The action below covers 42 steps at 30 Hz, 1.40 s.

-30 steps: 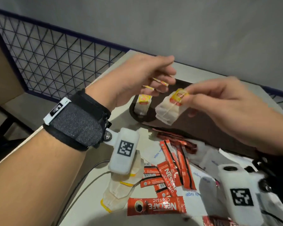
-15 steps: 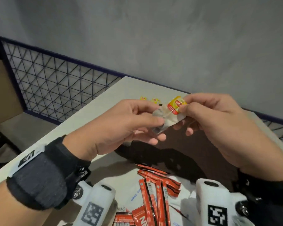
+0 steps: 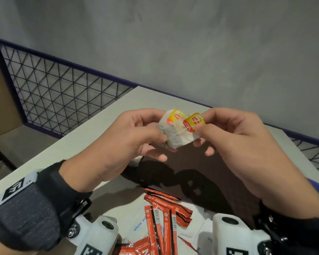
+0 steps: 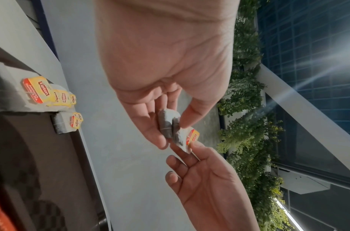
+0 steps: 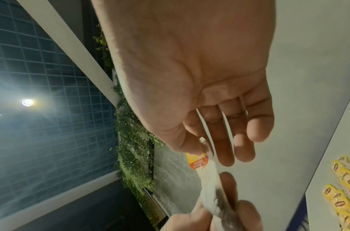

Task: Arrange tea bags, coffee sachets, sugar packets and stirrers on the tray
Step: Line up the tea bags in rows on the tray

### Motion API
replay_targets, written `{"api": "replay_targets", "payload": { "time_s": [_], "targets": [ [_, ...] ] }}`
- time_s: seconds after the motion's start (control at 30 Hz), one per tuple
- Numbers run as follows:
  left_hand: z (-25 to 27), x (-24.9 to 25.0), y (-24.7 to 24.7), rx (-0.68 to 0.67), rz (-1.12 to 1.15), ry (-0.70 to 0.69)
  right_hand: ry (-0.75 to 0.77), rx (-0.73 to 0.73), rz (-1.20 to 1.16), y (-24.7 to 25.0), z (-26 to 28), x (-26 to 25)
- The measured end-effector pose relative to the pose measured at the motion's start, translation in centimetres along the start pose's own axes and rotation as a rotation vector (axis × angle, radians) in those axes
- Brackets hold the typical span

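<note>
Two tea bags (image 3: pixel 179 137) with yellow and red tags hang in the air above the dark brown tray (image 3: pixel 210 173). My left hand (image 3: pixel 162 138) grips the bags' bodies between thumb and fingers (image 4: pixel 164 140). My right hand (image 3: pixel 201 124) pinches the front bag by its tag (image 3: pixel 192 122); the other tag (image 3: pixel 175 116) shows behind it. In the left wrist view a row of tea bags (image 4: pixel 41 92) lies at the tray's (image 4: pixel 51 156) far edge. The right wrist view shows the pinched tag (image 5: pixel 197 161) and that row (image 5: pixel 344 187). No stirrers are in view.
Red coffee sachets (image 3: pixel 164 218) and white sugar packets (image 3: pixel 136 223) lie in a heap on the pale table (image 3: pixel 118 111) in front of the tray. A wire mesh railing (image 3: pixel 63 92) runs past the table's left side. A grey wall stands behind.
My hands came together and rose: a second ago only the right held a tea bag, apart from the left. Now both hold the bags, and a second tag shows.
</note>
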<state>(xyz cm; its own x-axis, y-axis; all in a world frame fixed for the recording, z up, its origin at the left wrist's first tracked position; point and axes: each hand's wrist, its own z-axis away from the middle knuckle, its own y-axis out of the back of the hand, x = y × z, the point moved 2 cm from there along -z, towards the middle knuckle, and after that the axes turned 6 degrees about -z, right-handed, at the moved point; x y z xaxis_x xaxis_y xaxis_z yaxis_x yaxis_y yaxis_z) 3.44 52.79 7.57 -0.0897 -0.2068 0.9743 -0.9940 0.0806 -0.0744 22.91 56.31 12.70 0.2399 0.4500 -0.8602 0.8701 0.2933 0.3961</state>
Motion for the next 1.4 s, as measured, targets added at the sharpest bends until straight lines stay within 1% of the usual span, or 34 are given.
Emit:
{"api": "replay_targets", "payload": {
  "time_s": [0.17,0.23,0.3,0.43,0.5,0.63,0.73,0.8,0.93,1.03,1.17,1.23,1.3,1.4],
  "targets": [
    [-0.2,-0.2,0.2,0.12,-0.022,0.052,0.011,0.007,0.079,0.0,0.2,-0.2],
    [-0.4,-0.4,0.2,0.145,-0.05,0.085,0.031,-0.015,0.099,0.0,0.4,-0.5],
    [-0.5,-0.5,0.2,0.145,-0.054,0.113,0.06,-0.066,0.124,-0.1,0.6,-0.7],
    [-0.4,-0.4,-0.2,0.104,0.001,0.164,0.073,-0.23,0.11,-0.8,1.0,-1.0],
    [-0.3,-0.4,-0.4,0.091,0.047,0.196,0.097,-0.244,0.169,-1.1,1.1,-1.0],
    [-0.1,-0.7,-0.7,0.076,0.164,0.255,0.145,-0.209,0.285,-1.1,0.9,-0.5],
    [0.1,-0.7,-0.9,0.051,0.157,0.268,0.163,-0.158,0.383,-1.1,0.6,-0.1],
    [0.1,-0.9,-1.0,0.008,0.121,0.268,0.181,-0.129,0.428,-1.2,0.6,-0.2],
    [0.2,-1.0,-1.3,-0.041,0.058,0.263,0.218,-0.08,0.424,-1.6,0.6,-0.2],
    [0.3,-0.8,-1.5,-0.092,0.062,0.255,0.227,-0.049,0.395,-1.6,0.6,-0.1],
    [0.5,-0.5,-1.7,-0.168,0.03,0.203,0.228,-0.049,0.386,-1.7,0.6,0.0],
    [0.4,-0.6,-1.8,-0.164,0.019,0.177,0.228,-0.047,0.376,-1.7,0.5,0.1],
    [0.3,-0.9,-1.7,-0.132,0.02,0.166,0.233,-0.029,0.376,-1.7,0.4,0.2],
    [0.2,-1.0,-1.6,-0.109,0.016,0.131,0.262,0.045,0.368,-1.7,0.4,0.1]
  ]
}}
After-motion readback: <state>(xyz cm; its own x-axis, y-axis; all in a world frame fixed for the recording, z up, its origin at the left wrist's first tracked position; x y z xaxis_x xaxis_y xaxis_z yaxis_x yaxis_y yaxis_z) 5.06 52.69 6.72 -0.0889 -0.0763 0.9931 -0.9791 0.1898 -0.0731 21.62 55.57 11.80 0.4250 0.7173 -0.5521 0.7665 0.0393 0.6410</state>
